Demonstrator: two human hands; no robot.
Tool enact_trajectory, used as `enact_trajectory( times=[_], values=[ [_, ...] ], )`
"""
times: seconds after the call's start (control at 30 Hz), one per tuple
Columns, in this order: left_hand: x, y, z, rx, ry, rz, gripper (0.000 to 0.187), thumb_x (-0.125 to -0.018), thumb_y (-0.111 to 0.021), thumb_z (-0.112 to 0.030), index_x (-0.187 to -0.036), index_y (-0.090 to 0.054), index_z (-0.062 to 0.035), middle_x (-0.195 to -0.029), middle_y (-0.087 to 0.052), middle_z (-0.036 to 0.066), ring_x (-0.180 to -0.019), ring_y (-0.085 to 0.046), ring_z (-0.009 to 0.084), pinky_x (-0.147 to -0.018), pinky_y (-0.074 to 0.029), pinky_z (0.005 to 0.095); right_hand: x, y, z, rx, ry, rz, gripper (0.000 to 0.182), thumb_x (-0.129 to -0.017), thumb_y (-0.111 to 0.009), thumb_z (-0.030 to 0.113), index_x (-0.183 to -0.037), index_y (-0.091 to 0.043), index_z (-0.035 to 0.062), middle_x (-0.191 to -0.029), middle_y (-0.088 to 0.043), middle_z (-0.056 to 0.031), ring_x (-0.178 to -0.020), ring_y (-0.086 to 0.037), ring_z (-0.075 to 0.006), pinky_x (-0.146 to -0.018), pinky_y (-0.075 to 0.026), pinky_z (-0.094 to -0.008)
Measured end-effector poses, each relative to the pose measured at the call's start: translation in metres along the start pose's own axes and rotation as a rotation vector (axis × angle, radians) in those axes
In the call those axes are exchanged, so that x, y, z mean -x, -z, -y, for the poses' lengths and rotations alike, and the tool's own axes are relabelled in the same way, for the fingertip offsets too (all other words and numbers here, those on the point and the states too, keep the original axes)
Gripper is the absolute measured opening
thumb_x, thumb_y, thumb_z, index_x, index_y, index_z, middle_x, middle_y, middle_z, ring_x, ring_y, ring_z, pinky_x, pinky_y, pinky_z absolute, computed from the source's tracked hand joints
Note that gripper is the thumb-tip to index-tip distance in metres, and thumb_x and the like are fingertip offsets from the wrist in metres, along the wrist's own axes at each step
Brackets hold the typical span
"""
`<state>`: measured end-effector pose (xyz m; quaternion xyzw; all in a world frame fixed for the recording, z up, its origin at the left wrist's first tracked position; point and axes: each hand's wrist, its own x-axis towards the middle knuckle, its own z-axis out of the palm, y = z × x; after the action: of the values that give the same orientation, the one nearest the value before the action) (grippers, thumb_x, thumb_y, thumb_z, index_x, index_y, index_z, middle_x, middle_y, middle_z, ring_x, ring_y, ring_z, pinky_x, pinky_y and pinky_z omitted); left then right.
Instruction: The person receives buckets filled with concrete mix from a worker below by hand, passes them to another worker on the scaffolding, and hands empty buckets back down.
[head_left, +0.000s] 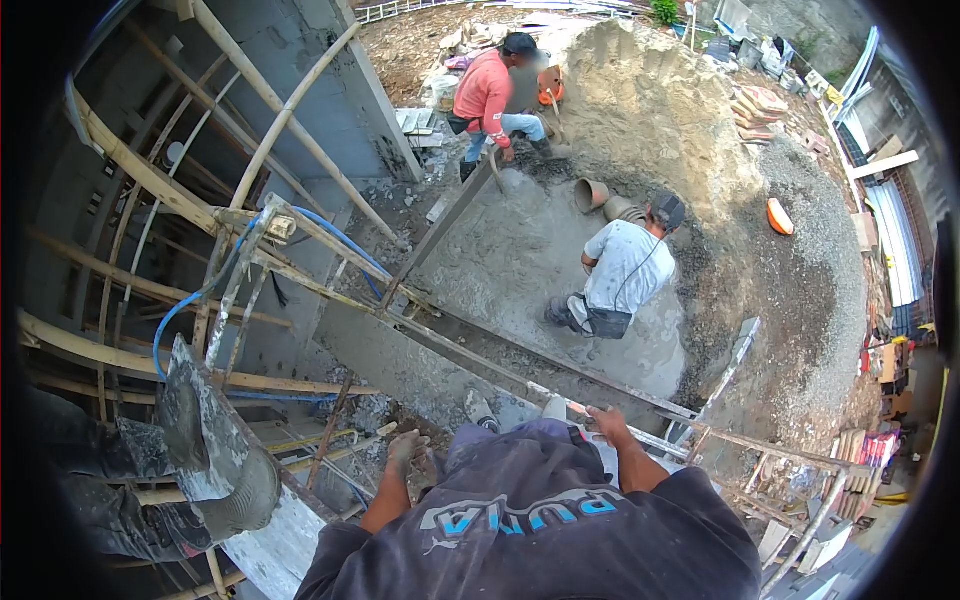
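Observation:
My left hand [407, 449] hangs in front of me with its fingers loosely stretched, seemingly holding nothing. Below it are bamboo poles and rubble. My right hand [608, 424] is closed around a scaffold rail [540, 388] that crosses in front of my body. My dark shirt [560, 510] fills the lower middle and hides part of both arms. Two shoe tips [482, 408] show beyond it, close to the rail.
A person in a pink shirt [483, 95] and another in a light shirt [625, 270] are at wet grey mortar [460, 260], near buckets [590, 195] and sand [640, 100]. Another person's boots [245, 495] stand on a board [270, 550]. Bamboo scaffolding [150, 180] rises left.

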<state>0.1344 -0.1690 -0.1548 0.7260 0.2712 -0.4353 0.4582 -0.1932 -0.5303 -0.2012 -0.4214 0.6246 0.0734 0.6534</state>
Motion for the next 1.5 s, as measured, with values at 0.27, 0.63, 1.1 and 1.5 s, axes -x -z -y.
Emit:
enact_trajectory(
  times=[0.27,0.63,1.1,1.5],
  values=[
    [-0.001,0.003,0.001,0.0,-0.023,0.047,0.024,-0.093,-0.057,-0.03,-0.104,-0.056,-0.0089,-0.087,-0.066,0.004,-0.058,-0.057,0.0133,-0.044,-0.042,0.0286,-0.002,0.004,-0.003,-0.011,0.016,0.078,0.068,-0.084,-0.068,0.033,-0.135,-0.036,0.0006,-0.121,-0.057,-0.0162,-0.097,-0.064,-0.0316,-0.083,-0.049,-0.0521],
    [-0.02,0.012,0.021,0.002,0.031,0.095,0.02,-0.091,-0.059,-0.029,-0.101,-0.056,-0.0117,-0.08,-0.061,0.002,-0.058,-0.051,0.0136,-0.048,-0.044,0.0304,0.017,-0.002,0.008,-0.01,0.053,0.008,0.043,-0.082,-0.068,0.035,-0.112,-0.062,0.0058,-0.099,-0.064,-0.0088,-0.082,-0.062,-0.0231,-0.068,-0.05,-0.041],
    [-0.039,0.014,0.015,-0.122,0.049,0.052,0.032,-0.086,-0.064,-0.04,-0.104,-0.062,-0.0138,-0.083,-0.063,0.001,-0.067,-0.055,0.0154,-0.059,-0.043,0.0339,0.003,-0.002,-0.008,-0.073,0.05,0.052,0.041,-0.08,-0.069,0.038,-0.109,-0.064,0.0097,-0.092,-0.063,-0.0048,-0.076,-0.06,-0.0204,-0.066,-0.048,-0.0403],
    [-0.024,0.012,0.021,-0.061,0.05,0.06,0.023,-0.09,-0.059,-0.034,-0.104,-0.059,-0.0149,-0.083,-0.06,-0.001,-0.067,-0.052,0.0144,-0.061,-0.044,0.0339,0.006,-0.005,-0.002,-0.033,0.013,0.063,0.043,-0.082,-0.068,0.037,-0.114,-0.061,0.0095,-0.099,-0.063,-0.0079,-0.08,-0.061,-0.0202,-0.071,-0.049,-0.0427]
  ],
)
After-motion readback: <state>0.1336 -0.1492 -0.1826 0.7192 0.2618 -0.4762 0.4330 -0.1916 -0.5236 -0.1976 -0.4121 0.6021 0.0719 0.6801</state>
